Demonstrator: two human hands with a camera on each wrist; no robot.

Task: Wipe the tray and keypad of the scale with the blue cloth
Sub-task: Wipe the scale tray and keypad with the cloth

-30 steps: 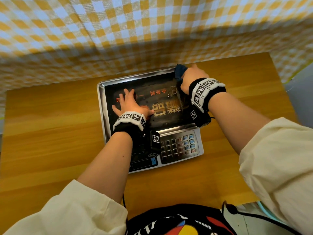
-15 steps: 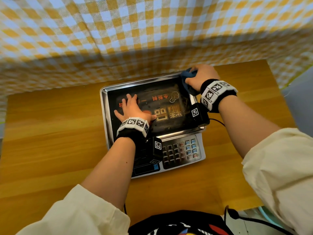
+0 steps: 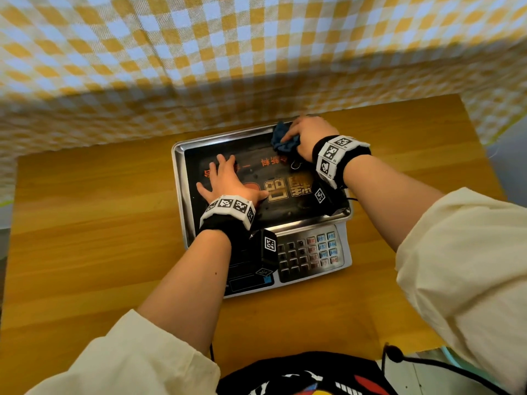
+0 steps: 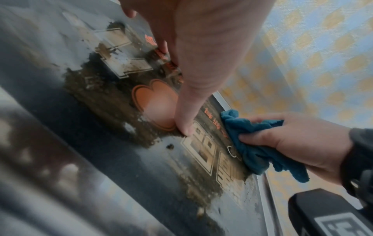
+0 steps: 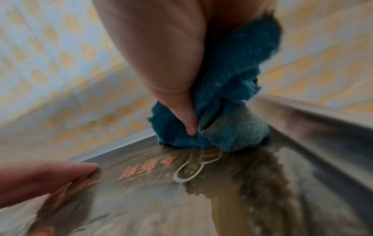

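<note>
The scale's steel tray [image 3: 179, 178] holds a dark printed sheet [image 3: 285, 206] with orange and gold characters. My right hand [image 3: 306, 135] grips the bunched blue cloth [image 3: 283, 141] and presses it on the tray's far right corner. In the right wrist view the blue cloth [image 5: 228, 111] sits against the tray rim [image 5: 315, 111]. My left hand [image 3: 228, 181] lies flat with spread fingers on the tray's left half. Its thumb [image 4: 187, 111] touches the sheet beside an orange heart shape. The keypad [image 3: 309, 252] shows at the scale's front right.
The scale stands on a wooden table [image 3: 85, 238]. A yellow and white checked curtain [image 3: 228, 52] hangs right behind the table's far edge. A black cable [image 3: 445, 366] and a dark printed garment lie at the near edge.
My right hand has drawn the cloth slightly back toward me within the tray's far right corner. The left hand has stayed flat on the tray.
</note>
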